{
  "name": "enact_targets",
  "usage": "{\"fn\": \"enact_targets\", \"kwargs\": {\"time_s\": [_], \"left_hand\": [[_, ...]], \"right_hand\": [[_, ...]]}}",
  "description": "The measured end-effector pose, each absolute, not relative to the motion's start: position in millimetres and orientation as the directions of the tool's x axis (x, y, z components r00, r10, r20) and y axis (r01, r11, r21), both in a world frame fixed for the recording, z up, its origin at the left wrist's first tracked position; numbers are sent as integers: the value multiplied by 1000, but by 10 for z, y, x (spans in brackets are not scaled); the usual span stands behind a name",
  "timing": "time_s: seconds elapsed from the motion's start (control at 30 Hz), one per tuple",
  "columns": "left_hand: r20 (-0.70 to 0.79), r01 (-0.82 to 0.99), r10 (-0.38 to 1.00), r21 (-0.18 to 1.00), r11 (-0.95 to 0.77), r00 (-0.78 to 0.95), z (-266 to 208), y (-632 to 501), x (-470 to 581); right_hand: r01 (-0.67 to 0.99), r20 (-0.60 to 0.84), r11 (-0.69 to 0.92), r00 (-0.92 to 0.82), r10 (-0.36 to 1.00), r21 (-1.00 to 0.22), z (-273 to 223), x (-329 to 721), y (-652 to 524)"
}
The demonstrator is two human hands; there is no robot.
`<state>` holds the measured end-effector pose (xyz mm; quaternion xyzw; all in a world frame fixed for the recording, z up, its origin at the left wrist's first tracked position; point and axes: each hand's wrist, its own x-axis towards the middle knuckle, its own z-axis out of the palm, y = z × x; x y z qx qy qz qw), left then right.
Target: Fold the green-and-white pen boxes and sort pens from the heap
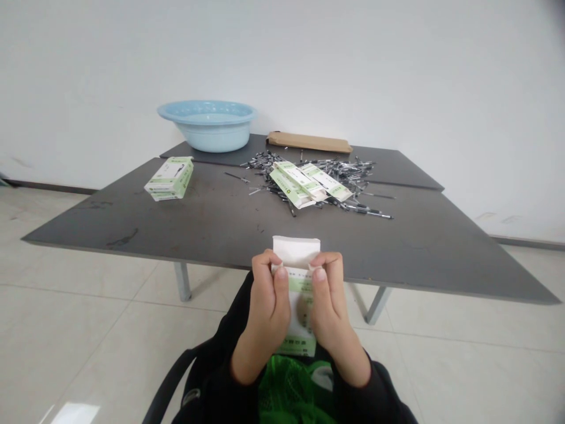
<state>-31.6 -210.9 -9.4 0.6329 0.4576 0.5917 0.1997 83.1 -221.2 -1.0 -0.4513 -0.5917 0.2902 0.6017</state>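
A white and green cardboard box (301, 306) is between my two hands, just in front of the table's near edge. Its white end flap (296, 250) stands up and points away from me. My left hand (270, 300) grips the box's left side, thumb and bent forefinger pinching near the flap. On the right side, my right hand (330, 297) pinches the matching corner the same way. Small side flaps show at both thumb tips. The other fingers are mostly hidden behind the box.
On the dark table (220, 229) lies a pile of black and clear pens (353, 171), with several flattened boxes (300, 182) on top. Stacked boxes (170, 176) sit at the left. Behind are a light blue basin (212, 132) and a brown cardboard piece (309, 142), near the wall.
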Motion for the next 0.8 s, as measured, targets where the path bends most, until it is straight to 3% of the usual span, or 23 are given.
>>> {"fn": "enact_targets", "kwargs": {"time_s": [0.17, 0.37, 0.53, 0.8], "left_hand": [[578, 356, 815, 770, -530, -35, -121, -2100, -335], [570, 359, 821, 761, -540, 26, -152, -2096, -366], [565, 350, 824, 766, -539, 32, -123, -2117, -366], [601, 312, 796, 744, -591, 74, -166, -2105, -369]], "right_hand": [[126, 425, 408, 164, 890, -904, 22, 864, -2129], [-138, 434, 443, 91, 896, -886, 142, 906, -2102], [37, 478, 481, -71, 876, -876, 261, 985, -2092], [133, 460, 457, -10, 888, -879, 225, 1043, -2078]]}}
